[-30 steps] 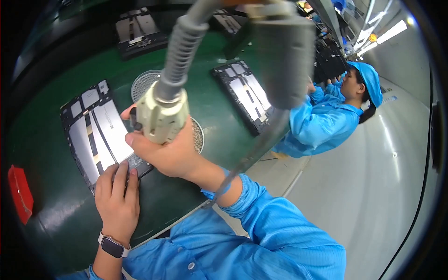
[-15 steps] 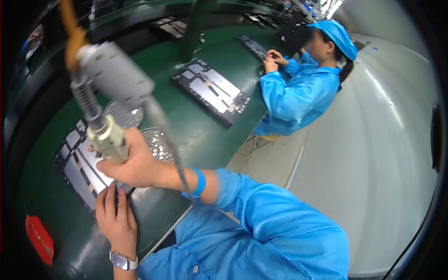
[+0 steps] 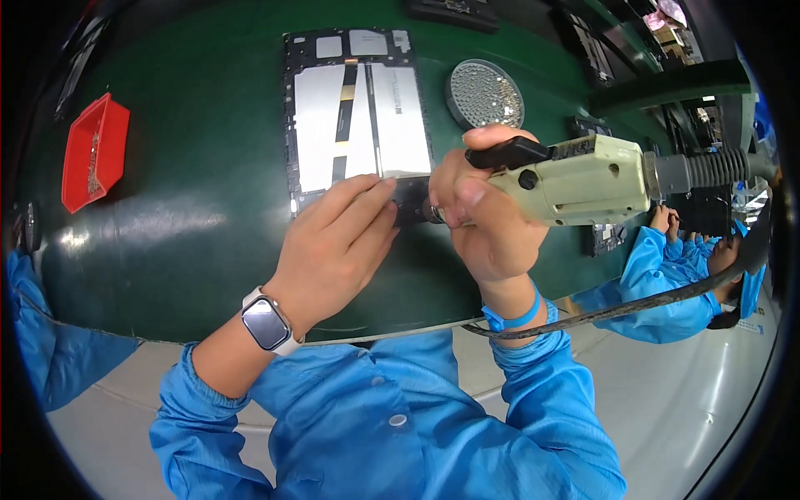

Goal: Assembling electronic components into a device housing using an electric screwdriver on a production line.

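An open tablet-like device [image 3: 315, 117], with silver panels, dark strips and a black frame, lies on the green bench. My left hand [image 3: 333, 242] rests on its near edge, fingers stretched out and close together. My right hand [image 3: 500, 225] is wrapped around a cream electric screwdriver [image 3: 587, 183] with a black lever and a coiled cable sleeve. The tool leans over to the right, its front end at the near right corner of the device. My fingers hide the tip, so contact with a screw cannot be made out.
Beyond the screwdriver stands a round grey dish [image 3: 486, 93] of small shiny pieces. A red tray [image 3: 117, 158] with small metal parts sits at the left. The dark cable [image 3: 633, 302] loops past my right wrist. Co-workers in blue sit at the right [image 3: 658, 287] and left [image 3: 71, 350].
The view has swung round, bringing the device to the middle. My right hand, still gripping the screwdriver, is now at the device's near right corner. My left hand stays on its near edge.
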The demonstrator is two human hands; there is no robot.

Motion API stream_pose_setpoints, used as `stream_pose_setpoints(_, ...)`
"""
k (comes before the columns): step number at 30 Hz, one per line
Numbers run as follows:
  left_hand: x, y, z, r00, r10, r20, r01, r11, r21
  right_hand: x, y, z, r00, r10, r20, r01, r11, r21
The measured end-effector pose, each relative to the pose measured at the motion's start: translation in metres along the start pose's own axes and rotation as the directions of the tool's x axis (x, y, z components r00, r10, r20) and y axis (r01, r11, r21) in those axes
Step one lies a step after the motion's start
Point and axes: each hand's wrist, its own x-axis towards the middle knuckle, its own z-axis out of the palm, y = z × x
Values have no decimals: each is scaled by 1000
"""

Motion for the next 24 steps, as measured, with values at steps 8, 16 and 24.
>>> stream_pose_setpoints(8, -2, -4, 2, 1000, 11, -18, -12, 999, -47, -1, 13, 4, 997, -60, 42, 62, 996, -58)
stream_pose_setpoints(16, 0, -4, -3, 999, -27, -36, 21, 988, -151, -3, 12, 6, 997, -35, 65, 42, 993, -114)
stream_pose_setpoints(24, 6, 5, -3, 993, -112, 31, 115, 985, -127, 1, 17, 9, 985, -100, 143, 121, 982, -145)
